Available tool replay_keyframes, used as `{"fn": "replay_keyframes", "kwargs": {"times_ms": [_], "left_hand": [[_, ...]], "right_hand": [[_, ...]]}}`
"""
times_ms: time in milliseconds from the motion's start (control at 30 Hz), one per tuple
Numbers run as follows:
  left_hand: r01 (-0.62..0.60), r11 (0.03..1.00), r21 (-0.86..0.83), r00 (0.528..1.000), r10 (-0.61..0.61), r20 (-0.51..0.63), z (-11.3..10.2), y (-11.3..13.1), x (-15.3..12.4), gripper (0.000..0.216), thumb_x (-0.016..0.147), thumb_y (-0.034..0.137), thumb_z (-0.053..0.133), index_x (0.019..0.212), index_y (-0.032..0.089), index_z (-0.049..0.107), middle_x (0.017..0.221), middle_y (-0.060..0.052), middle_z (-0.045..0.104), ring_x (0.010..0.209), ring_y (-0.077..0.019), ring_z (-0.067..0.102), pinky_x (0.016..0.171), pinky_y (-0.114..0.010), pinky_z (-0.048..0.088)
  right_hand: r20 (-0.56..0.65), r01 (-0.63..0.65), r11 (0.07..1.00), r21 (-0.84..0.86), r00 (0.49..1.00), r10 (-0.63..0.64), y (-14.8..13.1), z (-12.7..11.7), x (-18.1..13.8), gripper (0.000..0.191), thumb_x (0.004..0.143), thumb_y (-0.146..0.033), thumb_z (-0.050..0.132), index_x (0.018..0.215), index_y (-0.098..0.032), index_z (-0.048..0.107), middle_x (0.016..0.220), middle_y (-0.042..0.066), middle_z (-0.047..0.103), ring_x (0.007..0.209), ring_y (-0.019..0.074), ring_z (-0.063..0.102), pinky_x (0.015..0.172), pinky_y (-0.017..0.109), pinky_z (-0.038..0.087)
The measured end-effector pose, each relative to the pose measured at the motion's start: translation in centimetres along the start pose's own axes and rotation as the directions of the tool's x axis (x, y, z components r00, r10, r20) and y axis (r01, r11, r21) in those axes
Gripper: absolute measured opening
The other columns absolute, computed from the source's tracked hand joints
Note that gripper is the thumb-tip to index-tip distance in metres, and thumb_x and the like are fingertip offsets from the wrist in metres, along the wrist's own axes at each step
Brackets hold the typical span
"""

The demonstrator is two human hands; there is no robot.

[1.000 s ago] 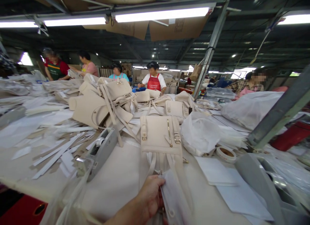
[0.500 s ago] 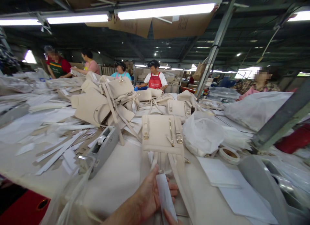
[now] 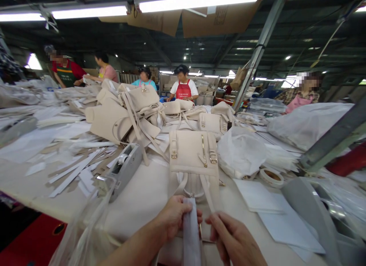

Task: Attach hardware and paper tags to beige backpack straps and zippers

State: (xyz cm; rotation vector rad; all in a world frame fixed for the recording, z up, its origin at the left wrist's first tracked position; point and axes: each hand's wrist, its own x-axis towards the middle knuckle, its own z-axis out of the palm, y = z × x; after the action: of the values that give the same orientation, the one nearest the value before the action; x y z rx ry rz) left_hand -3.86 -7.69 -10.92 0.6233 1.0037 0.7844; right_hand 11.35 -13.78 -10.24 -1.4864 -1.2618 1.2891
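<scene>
With the right hand now raised, its grasp unclear, the white strip is held by the left hand alone.

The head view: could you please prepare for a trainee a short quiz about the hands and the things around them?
1. True or false: the left hand grips the white strip.
2. The buckles on the nearest beige bag are: A) black; B) gold; C) blue.
3. Fill in: in the picture, the white roll lies to the ____ of this bag.

Key: 1. True. 2. B. 3. Right.
</scene>
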Motion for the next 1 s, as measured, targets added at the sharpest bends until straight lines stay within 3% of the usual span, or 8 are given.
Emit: {"fn": "replay_keyframes", "kwargs": {"times_ms": [100, 200, 433, 600, 667, 800, 900, 1000], "left_hand": [[-0.028, 0.998, 0.051, 0.999, 0.029, -0.032, 0.0, 0.4, -0.4, 0.017, 0.06, 0.018, 0.067, 0.071, 0.016, 0.055, 0.065, -0.002, 0.065, 0.052, -0.014, 0.058, 0.053, -0.028, 0.048], [-0.046, 0.997, 0.058, 0.997, 0.049, -0.054, -0.1, 0.6, -0.6, 0.014, 0.06, 0.018, 0.067, 0.069, 0.016, 0.056, 0.059, 0.001, 0.061, 0.05, -0.0123, 0.056, 0.052, -0.027, 0.048], [-0.071, 0.996, 0.054, 0.991, 0.077, -0.107, -0.6, 0.0, -0.4, 0.018, 0.062, 0.022, 0.065, 0.074, 0.019, 0.051, 0.061, 0.001, 0.062, 0.053, -0.0157, 0.059, 0.054, -0.03, 0.048], [-0.173, 0.971, 0.165, 0.952, 0.208, -0.226, -0.7, -0.9, 0.4, 0.026, 0.063, 0.026, 0.07, 0.066, 0.022, 0.044, 0.052, 0.006, 0.052, 0.048, -0.012, 0.05, 0.046, -0.022, 0.035], [-0.242, 0.93, 0.276, 0.92, 0.31, -0.241, -0.8, -1.1, 0.6, 0.02, 0.065, 0.02, 0.066, 0.061, 0.021, 0.046, 0.05, 0.007, 0.049, 0.048, -0.0102, 0.044, 0.047, -0.021, 0.031], [-0.354, 0.837, 0.417, 0.866, 0.462, -0.192, -0.7, -1.4, -0.1, 0.012, 0.071, 0.014, 0.057, 0.061, 0.02, 0.056, 0.057, 0.003, 0.056, 0.058, -0.0133, 0.05, 0.056, -0.023, 0.038], [-0.375, 0.804, 0.463, 0.852, 0.496, -0.171, -0.4, -1.4, -0.9, 0.012, 0.076, 0.02, 0.059, 0.064, 0.019, 0.06, 0.06, 0.001, 0.059, 0.063, -0.0152, 0.053, 0.061, -0.025, 0.039], [-0.345, 0.849, 0.399, 0.871, 0.448, -0.2, -0.1, -1.1, -1.1, 0.013, 0.073, 0.02, 0.063, 0.061, 0.019, 0.058, 0.058, 0.002, 0.057, 0.06, -0.0137, 0.05, 0.06, -0.025, 0.038]], "right_hand": [[0.034, -0.032, 0.995, -0.095, 0.999, 0.035, -2.2, 0.8, 2.8, 0.03, 0.079, -0.047, 0.059, 0.064, -0.021, 0.06, 0.039, -0.006, 0.05, 0.033, 0.0111, 0.048, 0.032, 0.019, 0.036], [0.038, 0.012, 0.989, -0.148, 0.999, -0.007, -2.5, 1.9, 4.5, 0.027, 0.077, -0.045, 0.062, 0.064, -0.021, 0.058, 0.04, -0.007, 0.05, 0.032, 0.0113, 0.049, 0.031, 0.018, 0.036], [0.139, -0.159, 0.971, 0.18, 0.981, 0.135, -0.2, 2.3, 5.3, 0.035, 0.072, -0.052, 0.067, 0.074, -0.018, 0.056, 0.043, -0.01, 0.051, 0.032, 0.0052, 0.045, 0.036, 0.014, 0.035], [0.184, -0.189, 0.935, 0.299, 0.973, 0.138, -0.2, 2.4, 5.1, 0.04, 0.066, -0.051, 0.073, 0.077, -0.016, 0.059, 0.047, -0.008, 0.054, 0.034, 0.0029, 0.044, 0.037, 0.013, 0.035], [0.179, -0.187, 0.929, 0.321, 0.975, 0.134, -0.2, 2.6, 4.9, 0.039, 0.066, -0.05, 0.074, 0.079, -0.016, 0.059, 0.047, -0.008, 0.054, 0.034, 0.0037, 0.045, 0.036, 0.014, 0.036], [0.119, -0.18, 0.939, 0.292, 0.981, 0.152, -0.1, 3.3, 4.6, 0.04, 0.068, -0.052, 0.07, 0.084, -0.017, 0.058, 0.048, -0.008, 0.057, 0.034, 0.0055, 0.049, 0.035, 0.014, 0.036], [0.064, -0.151, 0.945, 0.289, 0.988, 0.138, -0.3, 3.8, 4.6, 0.044, 0.064, -0.054, 0.071, 0.082, -0.018, 0.055, 0.046, -0.007, 0.057, 0.033, 0.0069, 0.05, 0.034, 0.015, 0.035], [0.022, -0.134, 0.946, 0.296, 0.991, 0.133, -0.4, 3.9, 4.6, 0.044, 0.063, -0.055, 0.072, 0.078, -0.02, 0.05, 0.046, -0.006, 0.06, 0.032, 0.0084, 0.051, 0.033, 0.015, 0.034]]}}
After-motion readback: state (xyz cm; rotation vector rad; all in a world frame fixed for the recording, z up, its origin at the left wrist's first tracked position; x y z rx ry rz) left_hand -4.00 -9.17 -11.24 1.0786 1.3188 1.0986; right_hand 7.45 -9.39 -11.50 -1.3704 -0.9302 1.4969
